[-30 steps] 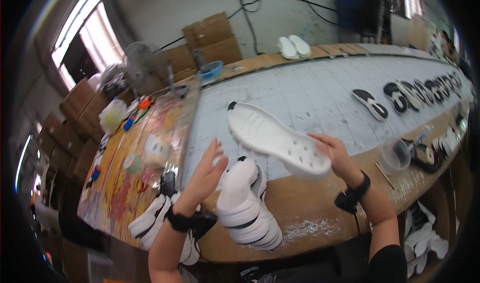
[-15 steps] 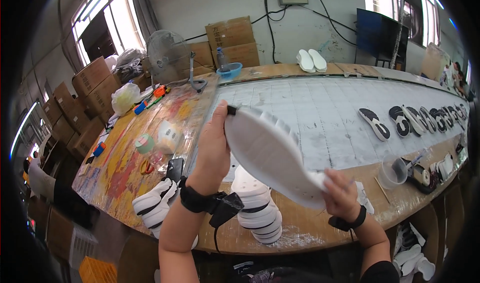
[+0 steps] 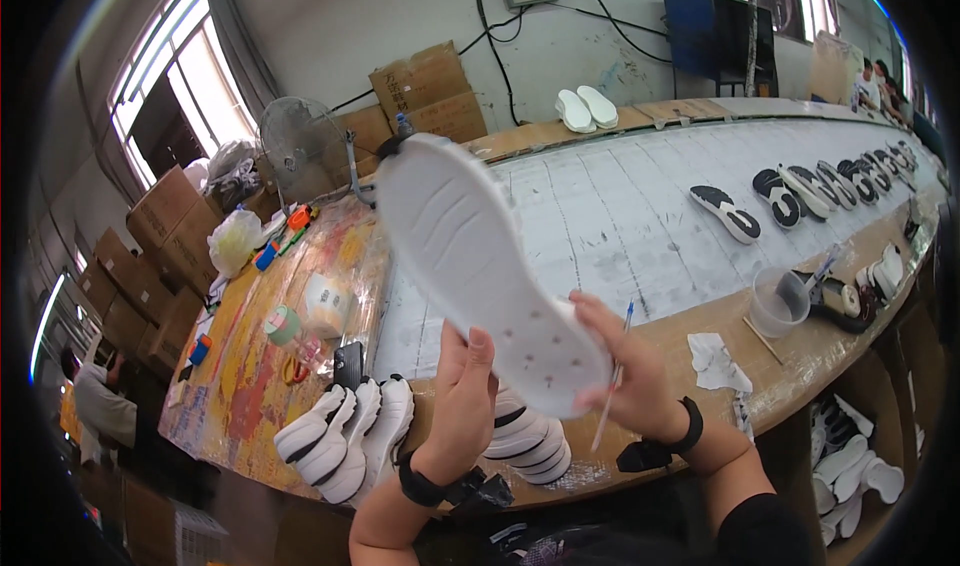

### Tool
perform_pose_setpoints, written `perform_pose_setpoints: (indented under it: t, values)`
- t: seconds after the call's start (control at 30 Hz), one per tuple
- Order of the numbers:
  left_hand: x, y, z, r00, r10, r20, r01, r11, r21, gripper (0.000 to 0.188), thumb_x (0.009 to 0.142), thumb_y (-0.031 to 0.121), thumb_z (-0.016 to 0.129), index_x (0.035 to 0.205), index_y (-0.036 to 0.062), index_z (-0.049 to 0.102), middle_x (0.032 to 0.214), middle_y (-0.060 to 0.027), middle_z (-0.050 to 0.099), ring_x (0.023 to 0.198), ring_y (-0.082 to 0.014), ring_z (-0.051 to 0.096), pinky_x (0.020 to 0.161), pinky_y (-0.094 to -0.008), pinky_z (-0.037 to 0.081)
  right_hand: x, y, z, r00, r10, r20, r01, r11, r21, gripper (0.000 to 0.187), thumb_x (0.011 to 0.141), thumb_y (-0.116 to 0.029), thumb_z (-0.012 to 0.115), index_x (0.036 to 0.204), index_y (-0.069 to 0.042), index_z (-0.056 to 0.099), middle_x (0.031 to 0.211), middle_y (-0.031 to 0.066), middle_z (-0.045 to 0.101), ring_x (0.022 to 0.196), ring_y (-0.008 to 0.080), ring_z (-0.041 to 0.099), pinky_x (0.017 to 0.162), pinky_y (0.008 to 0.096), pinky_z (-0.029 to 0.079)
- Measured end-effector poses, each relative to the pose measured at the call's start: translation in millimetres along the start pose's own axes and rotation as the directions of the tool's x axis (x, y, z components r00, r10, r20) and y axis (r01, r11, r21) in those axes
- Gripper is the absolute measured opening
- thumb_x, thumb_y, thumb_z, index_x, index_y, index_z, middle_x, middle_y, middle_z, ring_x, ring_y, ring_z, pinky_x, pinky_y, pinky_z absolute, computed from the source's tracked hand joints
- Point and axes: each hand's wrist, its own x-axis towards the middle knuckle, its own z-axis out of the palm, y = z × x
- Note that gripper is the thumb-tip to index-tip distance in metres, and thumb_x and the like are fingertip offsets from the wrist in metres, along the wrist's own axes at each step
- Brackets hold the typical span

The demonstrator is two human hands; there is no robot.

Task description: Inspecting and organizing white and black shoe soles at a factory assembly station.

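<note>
A white shoe sole (image 3: 465,246) is held up tilted in front of me, its inner side with a cluster of small dots toward me and a black tip at its upper end. My left hand (image 3: 465,396) grips its left edge near the middle. At the lower end my right hand (image 3: 635,376) holds it too, with a thin stick, blue at its upper end (image 3: 629,314), between the fingers. Under the held sole, partly hidden, stands a stack of white soles (image 3: 535,451). More white soles (image 3: 365,436) lean side by side left of my left hand.
Several black-and-white soles (image 3: 725,213) line the grey surface at right. A clear plastic cup (image 3: 778,304) and crumpled white paper (image 3: 717,362) lie nearer. Left are a phone (image 3: 348,364) and a green-lidded bottle (image 3: 283,326). Below right, a box holds loose soles (image 3: 850,466).
My left hand has slid from the sole's upper end down to its middle edge. The sole has turned more upright, its inner side now facing me. My view has shifted somewhat.
</note>
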Motion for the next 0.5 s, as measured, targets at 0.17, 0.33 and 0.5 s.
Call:
perform_pose_setpoints:
  t: [0.17, 0.33, 0.5]
  values:
    - [-7.0, -8.2, -28.0, 0.996, 0.014, 0.094, 0.009, 0.972, -0.236, 0.062, 0.092, 0.01, 0.035, 0.137, 0.0194, -0.006, 0.108, -0.0106, 0.048, 0.089, -0.0201, 0.054, 0.076, -0.0338, 0.049, -7.5, -34.4, 17.1, 0.888, -0.369, 0.273, 0.361, 0.929, 0.08, 0.07, 0.066, -0.008, 0.071, 0.124, 0.006, 0.034, 0.127, 0.0324, 0.03, 0.117, 0.0427, 0.036, 0.092, 0.0384, 0.036]
    - [-5.1, -11.4, -33.5, 0.997, -0.067, 0.036, 0.075, 0.949, -0.307, 0.057, 0.092, 0.011, 0.035, 0.138, 0.0184, 0.003, 0.107, -0.0076, 0.049, 0.089, -0.0169, 0.054, 0.078, -0.032, 0.048, -8.5, -30.2, 14.3, 0.876, -0.298, 0.38, 0.231, 0.95, 0.212, 0.074, 0.065, -0.002, 0.068, 0.129, 0.002, 0.029, 0.131, 0.0293, 0.027, 0.118, 0.0416, 0.036, 0.093, 0.0375, 0.035]
    - [16.2, 20.2, -51.9, 0.973, -0.233, -0.003, 0.228, 0.949, 0.216, 0.039, 0.088, 0.022, 0.044, 0.121, 0.0009, 0.04, 0.095, -0.0097, 0.055, 0.08, -0.0139, 0.056, 0.07, -0.0234, 0.046, -19.0, 23.1, -0.1, 0.91, -0.051, 0.412, -0.029, 0.982, 0.187, 0.066, 0.074, -0.007, 0.063, 0.131, -0.002, 0.029, 0.13, 0.0199, 0.035, 0.109, 0.0287, 0.048, 0.089, 0.0331, 0.039]
